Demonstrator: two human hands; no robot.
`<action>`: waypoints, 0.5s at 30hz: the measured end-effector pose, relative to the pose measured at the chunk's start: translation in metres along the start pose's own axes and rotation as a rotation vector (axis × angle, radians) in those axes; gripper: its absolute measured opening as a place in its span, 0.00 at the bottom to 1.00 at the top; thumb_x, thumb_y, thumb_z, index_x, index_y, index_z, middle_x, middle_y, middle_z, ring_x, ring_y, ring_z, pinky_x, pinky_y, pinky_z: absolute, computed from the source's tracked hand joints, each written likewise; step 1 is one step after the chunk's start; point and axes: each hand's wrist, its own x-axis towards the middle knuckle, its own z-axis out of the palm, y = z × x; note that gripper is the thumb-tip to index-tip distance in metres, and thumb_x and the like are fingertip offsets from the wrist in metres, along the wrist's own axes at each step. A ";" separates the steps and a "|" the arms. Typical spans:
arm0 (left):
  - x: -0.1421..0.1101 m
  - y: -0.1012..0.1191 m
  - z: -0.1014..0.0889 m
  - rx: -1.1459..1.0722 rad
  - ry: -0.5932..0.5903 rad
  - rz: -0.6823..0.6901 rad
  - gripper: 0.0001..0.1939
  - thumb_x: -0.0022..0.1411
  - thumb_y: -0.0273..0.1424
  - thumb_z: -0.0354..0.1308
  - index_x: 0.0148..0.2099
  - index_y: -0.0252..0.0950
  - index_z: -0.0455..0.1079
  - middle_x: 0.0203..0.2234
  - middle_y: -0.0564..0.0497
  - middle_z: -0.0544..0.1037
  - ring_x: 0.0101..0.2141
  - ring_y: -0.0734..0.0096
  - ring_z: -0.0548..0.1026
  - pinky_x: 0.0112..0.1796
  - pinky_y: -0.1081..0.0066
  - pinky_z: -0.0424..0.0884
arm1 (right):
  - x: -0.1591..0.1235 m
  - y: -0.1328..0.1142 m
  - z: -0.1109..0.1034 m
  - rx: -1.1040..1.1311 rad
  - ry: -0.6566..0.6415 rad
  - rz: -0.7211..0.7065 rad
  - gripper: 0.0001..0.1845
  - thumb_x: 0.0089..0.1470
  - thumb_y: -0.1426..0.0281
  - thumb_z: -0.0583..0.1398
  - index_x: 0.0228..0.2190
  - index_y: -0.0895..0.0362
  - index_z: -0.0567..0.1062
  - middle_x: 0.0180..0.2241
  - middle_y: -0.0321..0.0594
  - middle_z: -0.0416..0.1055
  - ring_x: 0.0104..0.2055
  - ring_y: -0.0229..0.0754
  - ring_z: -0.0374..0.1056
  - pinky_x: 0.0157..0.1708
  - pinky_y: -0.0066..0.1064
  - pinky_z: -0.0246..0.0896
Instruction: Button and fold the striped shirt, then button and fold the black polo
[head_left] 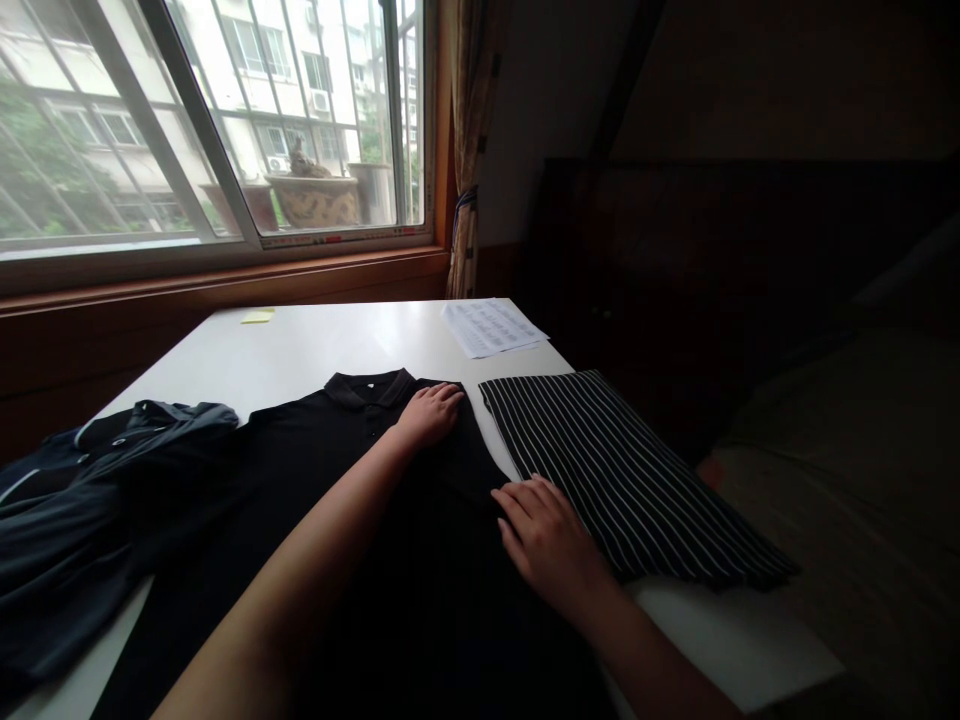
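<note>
A black polo shirt point(300, 480) lies spread on the white table, its collar toward the window and its front upward. My left hand point(431, 412) rests on the shirt's shoulder to the right of the collar, palm down with fingers stretched out. Lower down, my right hand point(551, 545) lies over the shirt's right sleeve edge, its fingers extended and slightly bent. Beside that hand is a folded black garment with white stripes point(600, 460). The lower part of the polo shirt is dark, and my forearms cover some of it.
A heap of dark blue clothing point(67, 540) lies at the left, against the polo shirt. Printed papers point(495, 328) and a yellow note point(258, 315) sit toward the far edge of the white table point(352, 335). A barred window and a tied curtain point(466, 150) stand behind.
</note>
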 end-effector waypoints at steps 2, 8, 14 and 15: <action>0.001 0.000 0.000 -0.002 0.000 0.000 0.23 0.72 0.34 0.45 0.66 0.41 0.64 0.65 0.48 0.66 0.63 0.60 0.63 0.62 0.59 0.58 | 0.000 0.001 0.000 -0.004 0.003 0.004 0.18 0.61 0.74 0.58 0.52 0.56 0.74 0.49 0.43 0.75 0.53 0.49 0.68 0.64 0.51 0.55; 0.001 0.002 0.000 -0.008 -0.006 -0.005 0.23 0.72 0.35 0.45 0.66 0.41 0.63 0.65 0.48 0.66 0.64 0.60 0.62 0.63 0.59 0.57 | -0.001 0.003 0.002 -0.022 0.021 -0.011 0.18 0.61 0.74 0.58 0.51 0.56 0.75 0.50 0.45 0.74 0.54 0.49 0.69 0.64 0.51 0.57; -0.005 0.000 -0.001 -0.021 -0.042 -0.007 0.24 0.73 0.36 0.45 0.68 0.42 0.60 0.66 0.49 0.63 0.66 0.58 0.59 0.64 0.56 0.54 | -0.002 0.007 0.006 -0.001 0.023 -0.057 0.22 0.62 0.74 0.55 0.57 0.57 0.71 0.56 0.45 0.72 0.60 0.49 0.65 0.64 0.50 0.57; -0.008 0.000 -0.002 -0.024 -0.051 -0.005 0.24 0.73 0.37 0.45 0.68 0.42 0.60 0.67 0.49 0.63 0.66 0.58 0.59 0.64 0.55 0.54 | -0.002 0.007 0.006 0.007 0.019 -0.059 0.22 0.62 0.74 0.55 0.57 0.57 0.71 0.56 0.45 0.72 0.60 0.49 0.65 0.64 0.50 0.57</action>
